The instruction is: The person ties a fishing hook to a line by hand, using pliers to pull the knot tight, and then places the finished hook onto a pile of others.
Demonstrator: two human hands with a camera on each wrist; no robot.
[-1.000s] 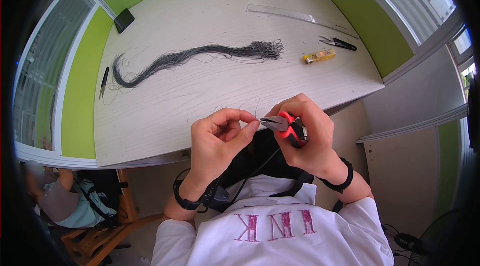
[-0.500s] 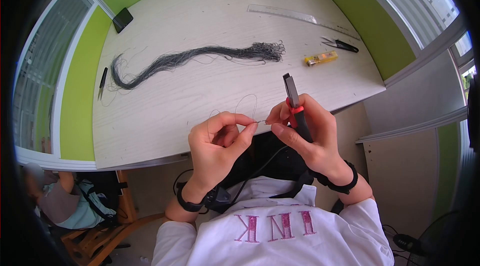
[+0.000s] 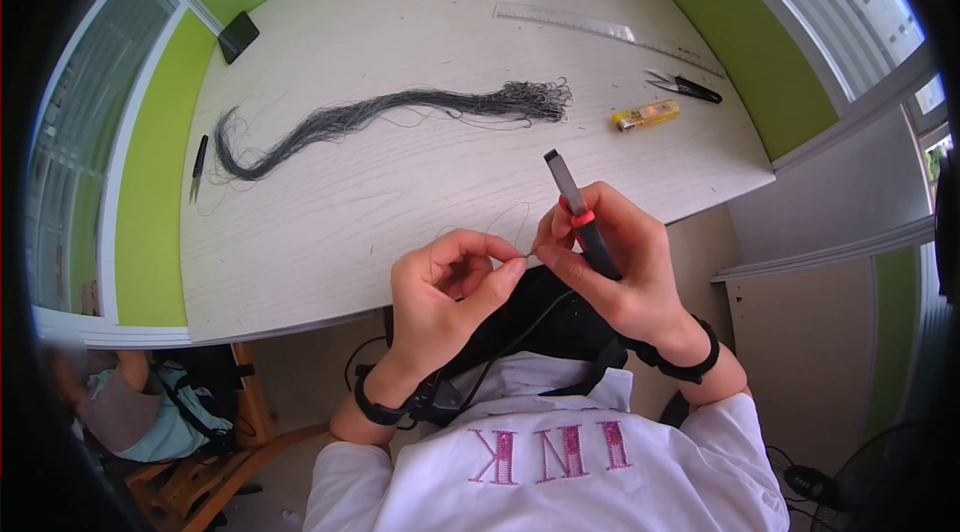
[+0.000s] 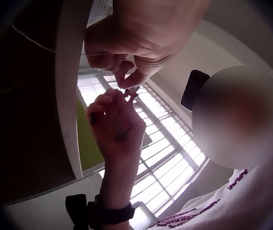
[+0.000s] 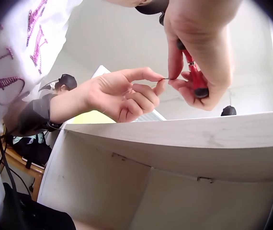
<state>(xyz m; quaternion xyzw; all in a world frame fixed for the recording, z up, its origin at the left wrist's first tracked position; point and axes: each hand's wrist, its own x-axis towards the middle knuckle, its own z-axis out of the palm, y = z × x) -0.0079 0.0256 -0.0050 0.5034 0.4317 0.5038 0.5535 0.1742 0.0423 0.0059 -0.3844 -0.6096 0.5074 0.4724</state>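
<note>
At the desk's front edge the left hand (image 3: 440, 297) pinches one end of a tiny dark piece (image 3: 529, 254) between thumb and index finger; a thin line loops up behind it. The right hand (image 3: 625, 267) pinches the other end with its fingertips and keeps red-and-black pliers (image 3: 580, 207) in its palm, jaws pointing up and away. In the right wrist view the fingertips of the left hand (image 5: 127, 93) and right hand (image 5: 199, 52) nearly meet at the small piece. A bundle of grey lines with hooks (image 3: 380, 112) lies on the desk.
Behind the hands on the desk (image 3: 420, 182) lie a yellow lighter (image 3: 646, 115), black-handled snips (image 3: 690, 88), a clear ruler (image 3: 580, 22) and another pair of snips (image 3: 199, 168) at the left. A black object (image 3: 238, 37) stands by the green partition. Another person (image 3: 135, 402) sits at lower left.
The pliers have swung from pointing at the left fingertips to pointing up and away in the right hand. The right fingertips have come onto the small piece, and both hands are closer together.
</note>
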